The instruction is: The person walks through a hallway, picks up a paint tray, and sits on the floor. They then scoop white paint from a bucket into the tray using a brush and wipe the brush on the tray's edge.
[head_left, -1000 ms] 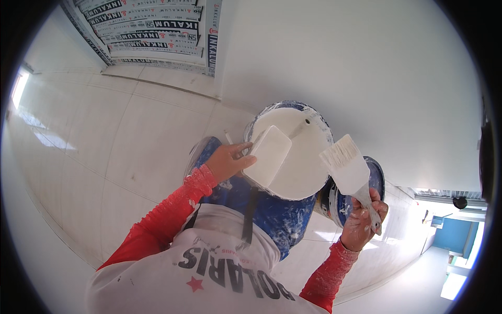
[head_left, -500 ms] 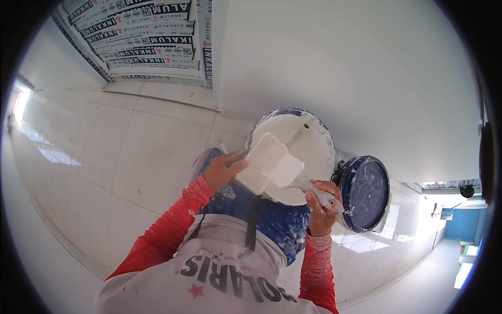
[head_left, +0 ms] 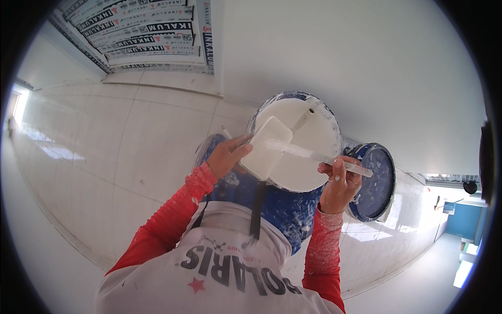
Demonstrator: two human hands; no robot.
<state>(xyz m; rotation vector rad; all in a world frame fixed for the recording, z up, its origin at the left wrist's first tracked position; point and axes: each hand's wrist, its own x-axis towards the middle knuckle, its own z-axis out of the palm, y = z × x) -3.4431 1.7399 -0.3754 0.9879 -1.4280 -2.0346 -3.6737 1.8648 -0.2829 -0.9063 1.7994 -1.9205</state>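
My left hand (head_left: 228, 155) grips the edge of a white, shallow rectangular tray (head_left: 263, 166), tilted over the near left side of an open paint bucket (head_left: 335, 121). White paint fills much of the bucket, and a paint-coated stick (head_left: 301, 122) leans in it at the far side. In my right hand (head_left: 341, 186) is a flat paintbrush (head_left: 316, 156), its handle pinched between thumb and fingers. Seen edge-on, the brush has its white-coated bristles over the tray; whether they touch it is unclear. Paint smears mark both red sleeves.
A dark blue lidded bucket (head_left: 377, 180) stands right of the open one. Another blue, round-edged object (head_left: 210, 145) is partly hidden behind my left arm. A white wall (head_left: 355, 57) rises beyond the bucket. Wrapped panels (head_left: 141, 36) stand far left, above pale floor tiles (head_left: 157, 141).
My right hand has turned the brush from flat-side up to edge-on and moved slightly right and away from me. The tray stays in my left hand, shifted slightly in view.
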